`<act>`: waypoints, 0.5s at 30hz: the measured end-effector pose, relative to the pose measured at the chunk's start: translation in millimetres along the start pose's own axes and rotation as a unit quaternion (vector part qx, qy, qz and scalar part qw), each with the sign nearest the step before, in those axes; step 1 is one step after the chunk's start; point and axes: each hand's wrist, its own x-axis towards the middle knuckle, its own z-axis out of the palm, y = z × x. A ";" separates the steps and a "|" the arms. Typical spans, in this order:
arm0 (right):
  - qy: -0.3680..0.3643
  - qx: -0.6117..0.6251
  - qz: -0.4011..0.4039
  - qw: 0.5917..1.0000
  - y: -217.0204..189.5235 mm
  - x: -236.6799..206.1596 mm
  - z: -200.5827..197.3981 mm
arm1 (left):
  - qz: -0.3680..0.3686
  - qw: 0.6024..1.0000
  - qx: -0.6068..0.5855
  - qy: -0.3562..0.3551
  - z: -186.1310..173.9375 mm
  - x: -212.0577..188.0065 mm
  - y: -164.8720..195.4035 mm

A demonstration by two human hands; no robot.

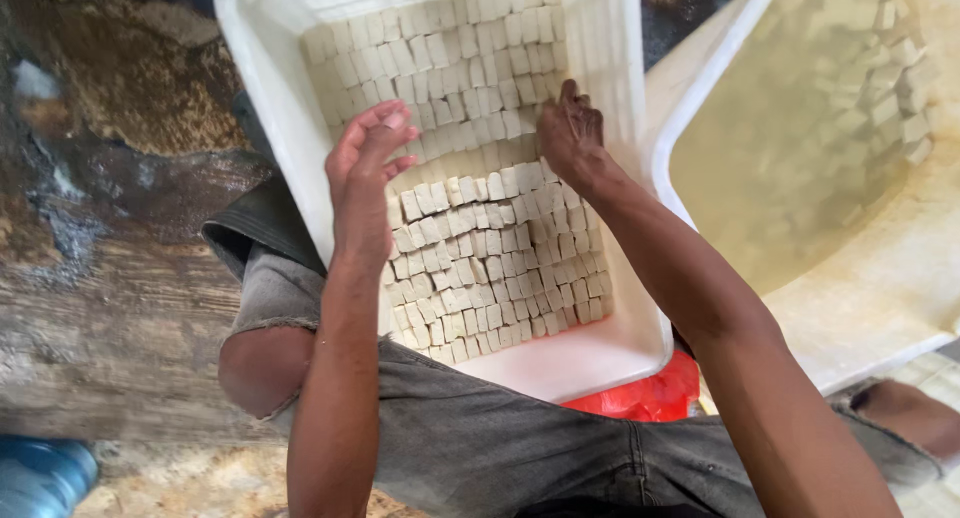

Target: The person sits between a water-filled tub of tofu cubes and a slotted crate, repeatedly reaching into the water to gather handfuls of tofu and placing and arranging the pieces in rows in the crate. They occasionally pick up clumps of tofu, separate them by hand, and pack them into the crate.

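A white plastic tub [268,98] rests on my lap, packed with rows of several small pale cubes [500,268]. My left hand [362,173] hovers over the tub's left side, fingers apart and slightly curled, holding nothing. My right hand [572,133] reaches down into the tub, its fingers pressed against the cubes near the right wall. I cannot make out anything gripped in it.
To the right stands a second white tub [690,108] filled with cloudy yellowish liquid and more pale cubes [890,88] under the surface. A red plastic bag [645,393] shows under the first tub. The ground at left is wet and dirty. A blue object [40,473] lies at the bottom left.
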 end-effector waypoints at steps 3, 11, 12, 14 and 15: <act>0.157 0.105 -0.029 0.982 3.4 -51.2 -14.8 | 0.007 1.000 0.006 -0.014 5.1 0.8 -3.1; 0.407 0.494 0.081 0.764 139.9 -267.6 -21.6 | 0.156 0.961 0.228 -0.024 81.5 -46.3 -29.1; 0.388 0.534 0.181 0.729 180.0 -275.6 -9.7 | 0.175 0.950 0.259 -0.031 104.4 -46.5 -33.4; 0.325 0.511 0.341 0.719 259.4 -277.0 15.2 | 0.195 0.913 0.348 -0.083 162.1 -40.0 -41.0; 0.285 0.446 0.400 0.748 296.3 -270.7 26.9 | 0.205 0.892 0.390 -0.103 195.0 -35.3 -46.2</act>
